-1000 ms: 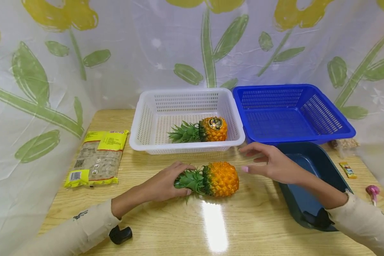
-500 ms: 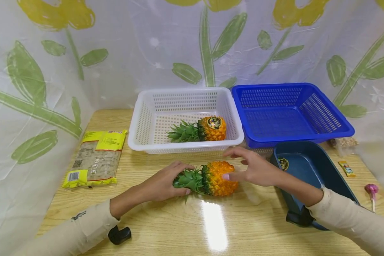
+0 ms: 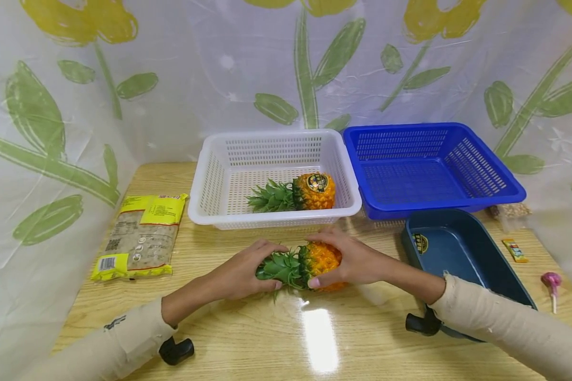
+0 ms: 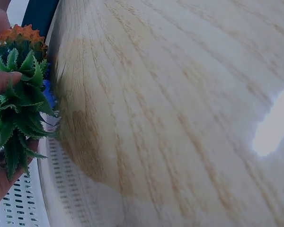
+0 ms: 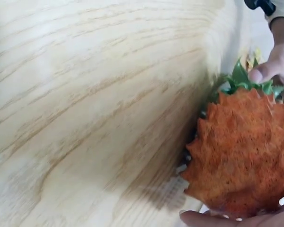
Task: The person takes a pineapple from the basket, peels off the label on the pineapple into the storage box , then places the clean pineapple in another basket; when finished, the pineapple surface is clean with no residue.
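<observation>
A pineapple [image 3: 322, 259] with an orange body and green crown lies on its side on the wooden table. My left hand [image 3: 248, 271] grips its leafy crown [image 4: 21, 111], thumb on the near side. Around the orange body, my right hand [image 3: 355, 260] holds with the thumb in front and the fingers behind. The right wrist view shows the spiky body [image 5: 241, 149] close up, partly cut off by the frame edge. Behind, a second pineapple [image 3: 318, 191] with a round dark label lies in the white basket [image 3: 271, 219].
A blue basket [image 3: 438, 203] stands right of the white one. In front of it, a dark teal bin [image 3: 457, 248] holds a round label [image 3: 420, 243]. A yellow-and-grey packet [image 3: 145, 235] lies at left. A small wrapped sweet [image 3: 515, 250] and a lollipop [image 3: 552, 283] lie far right.
My right hand has moved left from beside the pineapple and now holds its orange body. My left hand has stayed on the crown. More of the teal bin's inside, with its label, is visible.
</observation>
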Action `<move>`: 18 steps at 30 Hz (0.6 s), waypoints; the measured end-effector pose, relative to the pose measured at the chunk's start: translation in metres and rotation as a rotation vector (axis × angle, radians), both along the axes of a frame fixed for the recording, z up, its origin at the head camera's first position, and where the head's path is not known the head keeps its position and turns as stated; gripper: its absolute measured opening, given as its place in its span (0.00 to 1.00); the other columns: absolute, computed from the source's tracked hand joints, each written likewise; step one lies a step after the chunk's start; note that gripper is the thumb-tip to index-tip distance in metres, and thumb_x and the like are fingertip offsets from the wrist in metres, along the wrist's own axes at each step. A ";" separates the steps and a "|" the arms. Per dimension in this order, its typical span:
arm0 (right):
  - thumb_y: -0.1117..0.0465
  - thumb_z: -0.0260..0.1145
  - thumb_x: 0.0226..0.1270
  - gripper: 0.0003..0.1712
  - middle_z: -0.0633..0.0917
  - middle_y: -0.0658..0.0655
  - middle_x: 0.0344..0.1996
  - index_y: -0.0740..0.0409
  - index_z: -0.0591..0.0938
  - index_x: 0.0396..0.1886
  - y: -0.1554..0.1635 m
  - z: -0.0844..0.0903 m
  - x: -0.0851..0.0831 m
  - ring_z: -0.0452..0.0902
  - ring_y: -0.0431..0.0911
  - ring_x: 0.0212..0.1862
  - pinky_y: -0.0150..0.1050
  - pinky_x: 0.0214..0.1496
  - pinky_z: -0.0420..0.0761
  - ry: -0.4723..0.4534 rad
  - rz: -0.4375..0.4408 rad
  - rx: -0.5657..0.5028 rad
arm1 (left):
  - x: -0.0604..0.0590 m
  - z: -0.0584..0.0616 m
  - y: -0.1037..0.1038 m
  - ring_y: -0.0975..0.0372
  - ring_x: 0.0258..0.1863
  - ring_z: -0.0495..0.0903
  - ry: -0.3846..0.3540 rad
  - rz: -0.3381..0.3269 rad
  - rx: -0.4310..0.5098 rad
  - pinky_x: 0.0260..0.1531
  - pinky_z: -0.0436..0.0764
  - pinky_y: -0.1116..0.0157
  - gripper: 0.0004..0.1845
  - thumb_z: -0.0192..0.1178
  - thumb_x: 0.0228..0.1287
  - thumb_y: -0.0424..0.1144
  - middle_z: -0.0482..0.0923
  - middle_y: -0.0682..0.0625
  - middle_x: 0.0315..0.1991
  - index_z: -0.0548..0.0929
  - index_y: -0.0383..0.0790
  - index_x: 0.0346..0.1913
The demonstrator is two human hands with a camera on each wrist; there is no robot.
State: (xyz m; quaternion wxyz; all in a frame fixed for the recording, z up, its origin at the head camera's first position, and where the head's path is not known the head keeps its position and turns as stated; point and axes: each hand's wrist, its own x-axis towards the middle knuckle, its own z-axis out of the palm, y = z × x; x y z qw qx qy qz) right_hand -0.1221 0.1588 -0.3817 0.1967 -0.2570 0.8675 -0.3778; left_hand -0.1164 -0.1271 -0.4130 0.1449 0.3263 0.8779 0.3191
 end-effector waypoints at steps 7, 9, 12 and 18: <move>0.42 0.84 0.43 0.56 0.74 0.56 0.64 0.53 0.71 0.73 -0.005 -0.002 -0.001 0.71 0.49 0.57 0.47 0.57 0.76 0.041 0.023 0.019 | 0.000 0.000 0.000 0.53 0.61 0.75 -0.001 -0.003 0.002 0.59 0.77 0.48 0.37 0.71 0.62 0.47 0.71 0.45 0.65 0.69 0.46 0.72; 0.43 0.84 0.43 0.55 0.76 0.55 0.62 0.54 0.72 0.72 -0.006 -0.003 -0.001 0.73 0.48 0.56 0.45 0.55 0.77 0.058 0.031 0.022 | 0.000 0.000 0.000 0.53 0.60 0.75 -0.001 -0.004 0.003 0.59 0.77 0.48 0.37 0.71 0.62 0.47 0.71 0.45 0.65 0.69 0.46 0.72; 0.46 0.84 0.44 0.52 0.78 0.56 0.61 0.54 0.73 0.71 -0.006 -0.003 -0.001 0.75 0.47 0.52 0.41 0.50 0.79 0.055 0.026 0.022 | 0.001 0.000 0.000 0.53 0.60 0.75 0.000 -0.007 0.004 0.58 0.77 0.48 0.36 0.70 0.62 0.48 0.70 0.45 0.65 0.69 0.46 0.72; 0.46 0.83 0.45 0.49 0.78 0.56 0.60 0.50 0.74 0.69 -0.006 -0.003 0.000 0.77 0.46 0.50 0.40 0.47 0.80 0.062 0.008 0.047 | 0.001 0.000 0.000 0.53 0.58 0.76 0.008 -0.007 0.005 0.57 0.78 0.49 0.36 0.70 0.62 0.48 0.71 0.44 0.64 0.69 0.46 0.71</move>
